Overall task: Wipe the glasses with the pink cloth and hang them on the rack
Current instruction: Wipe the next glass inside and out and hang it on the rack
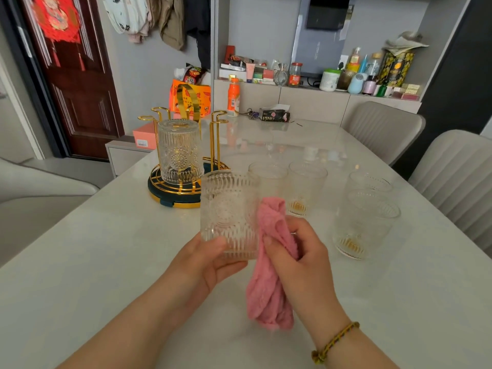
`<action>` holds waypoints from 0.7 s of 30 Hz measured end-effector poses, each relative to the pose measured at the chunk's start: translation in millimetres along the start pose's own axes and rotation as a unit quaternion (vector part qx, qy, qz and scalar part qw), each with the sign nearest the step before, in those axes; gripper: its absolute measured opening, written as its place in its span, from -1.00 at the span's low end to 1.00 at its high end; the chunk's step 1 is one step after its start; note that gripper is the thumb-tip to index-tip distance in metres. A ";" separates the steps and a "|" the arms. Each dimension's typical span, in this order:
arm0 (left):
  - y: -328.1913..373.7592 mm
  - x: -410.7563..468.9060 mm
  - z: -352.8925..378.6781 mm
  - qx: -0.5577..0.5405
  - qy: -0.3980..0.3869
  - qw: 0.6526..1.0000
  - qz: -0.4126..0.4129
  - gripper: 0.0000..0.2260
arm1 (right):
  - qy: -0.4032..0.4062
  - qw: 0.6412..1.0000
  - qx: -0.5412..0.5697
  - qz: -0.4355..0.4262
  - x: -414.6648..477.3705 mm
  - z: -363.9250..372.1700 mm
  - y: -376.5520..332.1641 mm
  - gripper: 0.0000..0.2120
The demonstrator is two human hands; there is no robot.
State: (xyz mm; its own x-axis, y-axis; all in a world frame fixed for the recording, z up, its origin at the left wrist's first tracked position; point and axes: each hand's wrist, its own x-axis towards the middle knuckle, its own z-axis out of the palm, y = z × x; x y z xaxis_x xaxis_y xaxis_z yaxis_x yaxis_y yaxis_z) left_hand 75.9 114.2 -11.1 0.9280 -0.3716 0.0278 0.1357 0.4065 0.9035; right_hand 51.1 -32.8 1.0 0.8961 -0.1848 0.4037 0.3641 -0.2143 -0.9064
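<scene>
My left hand (207,265) grips the base of a ribbed clear glass (229,209), held upright above the table. My right hand (300,257) clutches the pink cloth (269,294) and presses its top end against the right side of that glass; the rest of the cloth hangs down. The gold rack (186,166) on a dark round base stands at the back left, with one glass (179,150) hanging upside down on it. Several more glasses stand upright on the table to the right, the nearest one (364,225) by my right hand, others (306,187) behind the cloth.
The white table (106,262) runs forward to a wall counter crowded with bottles and jars. An orange bottle (233,97) and a tissue pack (274,115) lie at the table's far end. Two grey chairs (452,182) stand along the right side.
</scene>
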 end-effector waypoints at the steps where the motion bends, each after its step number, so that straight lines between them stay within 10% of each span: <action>1: 0.1 1.1 -0.9 -0.012 0.010 1.000 -0.002 -0.05 | -0.005 1.000 -0.008 -0.013 -2.2 2.4 -1.2 -0.92; 21: 2.3 2.2 -3.6 0.044 0.077 0.994 0.067 -0.22 | 0.011 0.997 0.026 -0.067 -5.1 6.6 -0.5 -0.83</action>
State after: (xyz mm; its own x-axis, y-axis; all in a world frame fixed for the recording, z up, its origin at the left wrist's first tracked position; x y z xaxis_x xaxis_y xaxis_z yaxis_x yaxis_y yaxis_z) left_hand 79.5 117.4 -10.4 0.9787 -0.1838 0.0914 -0.0181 0.3662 0.9303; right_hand 48.0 -25.5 -1.5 0.8333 -0.1782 0.5233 0.4932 -0.1880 -0.8494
